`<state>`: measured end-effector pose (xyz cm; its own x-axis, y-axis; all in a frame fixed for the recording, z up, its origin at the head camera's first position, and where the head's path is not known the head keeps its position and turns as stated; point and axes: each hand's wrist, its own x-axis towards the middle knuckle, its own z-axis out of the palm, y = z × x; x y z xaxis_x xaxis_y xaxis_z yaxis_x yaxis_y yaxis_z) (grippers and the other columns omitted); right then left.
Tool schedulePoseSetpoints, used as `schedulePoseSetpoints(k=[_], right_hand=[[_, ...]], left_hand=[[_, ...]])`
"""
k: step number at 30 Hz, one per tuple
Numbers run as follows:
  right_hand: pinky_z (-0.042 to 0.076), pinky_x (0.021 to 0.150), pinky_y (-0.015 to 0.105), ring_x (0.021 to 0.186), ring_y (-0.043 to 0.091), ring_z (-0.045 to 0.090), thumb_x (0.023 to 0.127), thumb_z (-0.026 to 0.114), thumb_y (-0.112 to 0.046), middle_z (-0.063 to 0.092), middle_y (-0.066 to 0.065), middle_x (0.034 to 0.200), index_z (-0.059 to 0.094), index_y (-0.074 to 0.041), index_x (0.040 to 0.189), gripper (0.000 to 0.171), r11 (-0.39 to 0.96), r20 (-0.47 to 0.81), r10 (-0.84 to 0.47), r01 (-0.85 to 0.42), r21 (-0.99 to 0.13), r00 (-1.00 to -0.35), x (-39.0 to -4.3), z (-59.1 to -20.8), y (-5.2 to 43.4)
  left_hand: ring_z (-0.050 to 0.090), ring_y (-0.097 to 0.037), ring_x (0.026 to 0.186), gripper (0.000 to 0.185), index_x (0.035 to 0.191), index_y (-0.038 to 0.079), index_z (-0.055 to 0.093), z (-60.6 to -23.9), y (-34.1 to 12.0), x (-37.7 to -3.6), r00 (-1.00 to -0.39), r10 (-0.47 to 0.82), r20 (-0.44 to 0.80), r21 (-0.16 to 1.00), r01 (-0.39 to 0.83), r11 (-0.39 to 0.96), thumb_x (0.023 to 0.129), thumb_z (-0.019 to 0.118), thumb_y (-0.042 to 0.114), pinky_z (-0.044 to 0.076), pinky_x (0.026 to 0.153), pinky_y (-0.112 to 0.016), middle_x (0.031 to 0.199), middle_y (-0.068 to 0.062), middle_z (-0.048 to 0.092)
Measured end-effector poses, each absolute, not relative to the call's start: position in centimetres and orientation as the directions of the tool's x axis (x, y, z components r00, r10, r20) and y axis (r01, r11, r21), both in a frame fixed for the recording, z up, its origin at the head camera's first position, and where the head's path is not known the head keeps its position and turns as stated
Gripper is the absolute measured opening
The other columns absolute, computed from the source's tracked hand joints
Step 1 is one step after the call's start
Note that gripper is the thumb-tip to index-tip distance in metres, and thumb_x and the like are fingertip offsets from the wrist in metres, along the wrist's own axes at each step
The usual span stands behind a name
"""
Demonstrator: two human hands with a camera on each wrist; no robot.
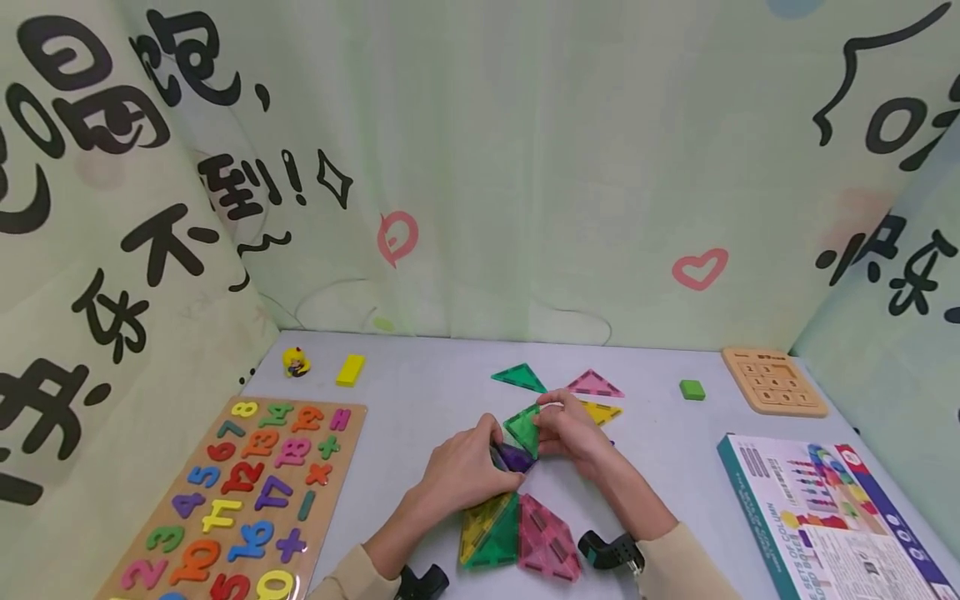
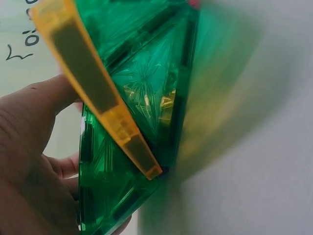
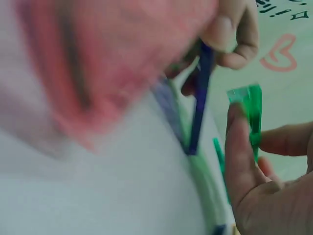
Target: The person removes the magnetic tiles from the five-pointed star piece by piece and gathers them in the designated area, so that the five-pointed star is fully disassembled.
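Observation:
Over the middle of the table, my left hand (image 1: 467, 465) grips a purple magnetic tile (image 1: 516, 457), with its thumb low on the near side. My right hand (image 1: 573, 432) pinches a green triangular magnetic tile (image 1: 522, 428) just above the purple one. In the right wrist view, thumb and fingers hold this green tile (image 3: 254, 115) upright, and the purple tile (image 3: 200, 103) appears edge-on beneath the left thumb. Joined see-through tiles in yellow and green (image 1: 491, 533) and pink (image 1: 550, 537) are near me, below the hands. Green tiles (image 2: 146, 83) and a yellow tile edge fill the left wrist view.
Loose triangles, green (image 1: 519, 377), pink (image 1: 595, 383) and yellow (image 1: 602, 412), lie behind the hands. A number board (image 1: 247, 475) is at left, a printed box (image 1: 840, 517) at right. Farther back are a wooden board (image 1: 772, 383), green block (image 1: 692, 390), yellow block (image 1: 350, 370) and small figure (image 1: 296, 362).

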<state>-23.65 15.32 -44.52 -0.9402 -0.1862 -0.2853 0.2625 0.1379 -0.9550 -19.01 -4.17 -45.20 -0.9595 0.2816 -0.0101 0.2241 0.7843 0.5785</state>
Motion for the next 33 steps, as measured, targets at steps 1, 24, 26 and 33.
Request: schedulePoseSetpoints(k=[1,24,26,33], right_hand=[[0.051,0.064,0.025,0.065,0.013,0.052,0.093,0.054,-0.007,0.055,0.002,0.085,0.041,0.001,0.129,0.039,0.179,-0.262,-0.178,0.23,-0.957,-0.949,-23.9,-44.4,15.3],[0.053,0.083,0.037,0.098,0.026,0.065,0.091,0.063,-0.007,0.074,0.014,0.103,0.074,-0.002,0.103,0.017,0.623,0.071,-0.121,-0.132,-0.771,-0.99,-28.3,-44.9,14.3],[0.053,0.082,0.035,0.097,0.026,0.065,0.092,0.062,-0.008,0.074,0.013,0.102,0.073,-0.002,0.104,0.017,0.612,0.079,-0.135,-0.146,-0.777,-0.988,-27.7,-44.6,14.8],[0.05,0.074,0.027,0.089,0.018,0.062,0.092,0.065,-0.01,0.073,0.011,0.101,0.073,-0.003,0.105,0.017,0.596,-0.015,-0.281,-0.162,-0.787,-0.959,-24.6,-44.2,16.2]], left_hand=[[0.052,-0.008,0.064,0.052,0.1,0.022,0.047,-45.2,-4.2,-19.0,-0.959,0.284,-0.011,0.578,0.225,0.784,0.073,0.077,0.055,0.041,0.055,-0.025,0.078,0.006,0.059],[0.052,-0.006,0.068,0.048,0.098,0.025,0.051,-45.4,-4.2,-19.2,-0.953,0.302,-0.023,0.572,0.236,0.786,0.074,0.075,0.058,0.04,0.059,-0.024,0.081,0.009,0.059],[0.052,-0.006,0.069,0.047,0.099,0.025,0.051,-45.4,-4.1,-19.2,-0.952,0.304,-0.028,0.575,0.234,0.784,0.074,0.075,0.058,0.041,0.06,-0.024,0.082,0.009,0.059],[0.053,-0.008,0.074,0.046,0.103,0.026,0.057,-45.3,-4.3,-19.1,-0.952,0.304,-0.026,0.592,0.23,0.772,0.075,0.075,0.058,0.042,0.063,-0.026,0.088,0.008,0.064]])
